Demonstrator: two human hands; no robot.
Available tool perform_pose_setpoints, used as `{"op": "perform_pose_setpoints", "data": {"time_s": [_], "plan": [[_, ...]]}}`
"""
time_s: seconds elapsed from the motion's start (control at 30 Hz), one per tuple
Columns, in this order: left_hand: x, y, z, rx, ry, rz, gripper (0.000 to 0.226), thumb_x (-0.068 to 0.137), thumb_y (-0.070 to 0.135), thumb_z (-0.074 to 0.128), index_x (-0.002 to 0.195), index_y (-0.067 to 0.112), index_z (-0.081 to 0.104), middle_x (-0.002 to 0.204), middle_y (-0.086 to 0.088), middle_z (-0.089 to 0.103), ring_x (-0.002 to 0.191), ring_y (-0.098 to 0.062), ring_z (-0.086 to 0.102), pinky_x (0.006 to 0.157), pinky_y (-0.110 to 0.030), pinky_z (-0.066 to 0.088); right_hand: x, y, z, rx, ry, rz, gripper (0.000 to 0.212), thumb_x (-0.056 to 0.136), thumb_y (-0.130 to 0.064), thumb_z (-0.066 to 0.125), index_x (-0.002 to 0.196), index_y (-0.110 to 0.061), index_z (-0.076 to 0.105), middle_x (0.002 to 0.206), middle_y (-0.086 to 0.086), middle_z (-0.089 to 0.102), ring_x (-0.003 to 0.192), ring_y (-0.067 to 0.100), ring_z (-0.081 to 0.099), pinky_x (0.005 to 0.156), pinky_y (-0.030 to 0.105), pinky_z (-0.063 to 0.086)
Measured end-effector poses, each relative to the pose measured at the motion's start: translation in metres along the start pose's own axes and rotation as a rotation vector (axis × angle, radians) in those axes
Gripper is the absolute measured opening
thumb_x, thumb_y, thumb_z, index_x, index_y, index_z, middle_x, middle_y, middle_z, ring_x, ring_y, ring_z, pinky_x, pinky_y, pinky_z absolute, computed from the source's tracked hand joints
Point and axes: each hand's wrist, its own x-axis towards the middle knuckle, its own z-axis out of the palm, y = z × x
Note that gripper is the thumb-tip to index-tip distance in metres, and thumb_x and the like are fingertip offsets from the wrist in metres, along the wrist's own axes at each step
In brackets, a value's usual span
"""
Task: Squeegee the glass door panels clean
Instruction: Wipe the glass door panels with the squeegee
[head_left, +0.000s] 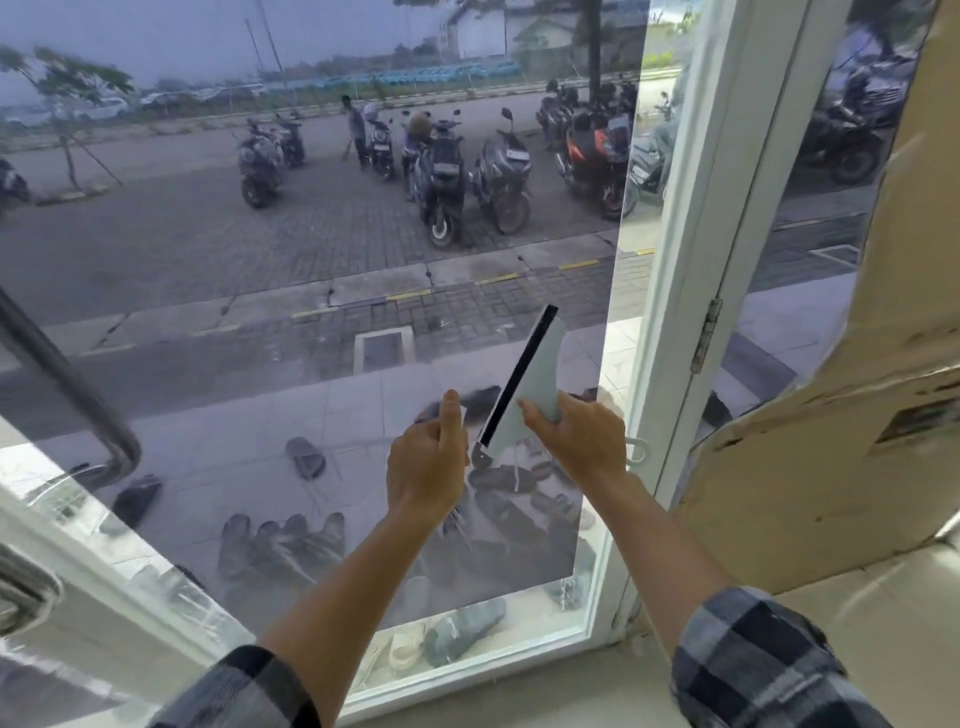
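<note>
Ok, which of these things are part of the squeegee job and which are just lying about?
Job: squeegee, right hand gripping it, glass panel.
Lying about: sandals and scooters outside, cardboard on the right.

No text can be read — the sticker (917, 422) on the cardboard (831, 467) is too blurred.

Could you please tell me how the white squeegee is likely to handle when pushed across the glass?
Probably light: the right hand alone holds the squeegee by its lower end. Its flat white body looks stiff, while the thin black blade likely flexes a little. On the smooth glass door panel it should glide easily.
</note>
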Motion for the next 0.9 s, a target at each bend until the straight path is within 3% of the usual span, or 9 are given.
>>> {"op": "perform_pose_setpoints", "data": {"time_s": [0.07,0.13,0.27,0.43,0.57,0.7,0.8,0.9], "plan": [[-0.003,-0.003,-0.001,-0.007,-0.009,0.003,0.076,0.100,0.065,0.026,0.043,0.027,0.059,0.047,0.006,0.060,0.055,-0.024,0.064,0.068,-0.045,0.058,-0.008,0.010,0.005,0.074,-0.033,0.077,0.054,0.093,-0.056,0.051,0.077,-0.006,0.066,0.055,0.000,0.056,0.045,0.023,0.055,0.040,0.019,0.032],[-0.007,-0.003,-0.002,-0.019,-0.005,0.008,0.077,0.102,0.061,0.027,0.045,0.019,0.057,0.049,-0.002,0.061,0.055,-0.029,0.064,0.068,-0.047,0.057,-0.019,0.020,0.012,0.114,-0.075,0.207,0.056,0.092,-0.059,0.049,0.080,-0.007,0.066,0.062,0.002,0.058,0.054,0.026,0.059,0.043,0.021,0.030],[-0.014,-0.009,0.003,-0.027,-0.005,-0.005,0.079,0.102,0.060,0.028,0.053,0.006,0.058,0.056,-0.012,0.065,0.058,-0.035,0.065,0.068,-0.050,0.057,-0.039,0.026,0.031,0.233,-0.156,0.464,0.064,0.090,-0.066,0.043,0.085,-0.008,0.067,0.074,0.007,0.063,0.068,0.028,0.060,0.055,0.029,0.038],[-0.027,-0.008,0.015,0.023,-0.050,0.018,0.081,0.101,0.063,0.023,0.046,0.012,0.054,0.055,-0.009,0.065,0.052,-0.023,0.064,0.070,-0.047,0.055,-0.057,0.019,0.034,0.305,-0.208,0.628,0.069,0.089,-0.070,0.039,0.094,-0.007,0.067,0.089,0.009,0.068,0.081,0.031,0.064,0.067,0.035,0.051],[-0.038,-0.007,0.006,0.025,-0.055,0.037,0.091,0.096,0.072,0.016,0.053,0.003,0.057,0.054,-0.013,0.062,0.048,-0.020,0.058,0.069,-0.048,0.054,-0.064,0.007,0.024,0.286,-0.238,0.681,0.066,0.092,-0.066,0.038,0.102,-0.007,0.066,0.097,0.011,0.068,0.076,0.027,0.058,0.065,0.031,0.042],[-0.043,-0.013,-0.024,-0.037,0.006,-0.012,0.082,0.091,0.072,0.017,0.046,0.015,0.055,0.043,0.000,0.055,0.050,-0.028,0.064,0.067,-0.046,0.056,-0.073,-0.023,0.019,0.291,-0.135,0.707,0.066,0.093,-0.066,0.038,0.106,-0.006,0.063,0.099,0.013,0.069,0.082,0.031,0.063,0.068,0.032,0.044],[-0.048,-0.028,-0.055,-0.079,0.049,-0.072,0.078,0.088,0.074,0.018,0.045,0.018,0.051,0.043,0.002,0.053,0.047,-0.021,0.057,0.067,-0.047,0.056,-0.090,-0.063,0.029,0.314,-0.095,0.595,0.075,0.089,-0.071,0.034,0.101,-0.004,0.065,0.093,0.016,0.070,0.086,0.036,0.067,0.074,0.040,0.054],[-0.053,-0.057,-0.094,-0.046,0.137,-0.115,0.081,0.092,0.076,0.023,0.041,0.021,0.051,0.040,0.005,0.054,0.047,-0.019,0.059,0.071,-0.045,0.058,-0.102,-0.113,0.037,0.311,-0.172,0.454,0.063,0.093,-0.061,0.043,0.098,-0.003,0.067,0.087,0.018,0.070,0.084,0.037,0.067,0.070,0.037,0.050]]}}
